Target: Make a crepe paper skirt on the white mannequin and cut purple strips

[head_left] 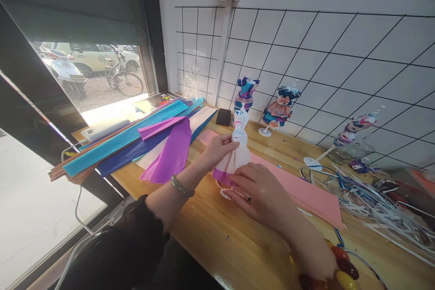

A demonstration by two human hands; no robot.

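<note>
A small white dress-form mannequin stands upright in front of me, its bodice patched with colour. Around its lower part hangs a pale paper skirt with a purple band at the hem. My left hand pinches the skirt's top at the waist, thumb and fingers together. On the skirt's lower right side lies my right hand, fingers curled on the hem near the purple band; its fingertips are partly hidden. Beneath the skirt the mannequin's round white base shows in part.
Coloured paper strips lie at left, a pink sheet at right. Behind stand several dressed mannequins and a phone. Tangled ribbons and a glass bowl sit at right, below a wire grid.
</note>
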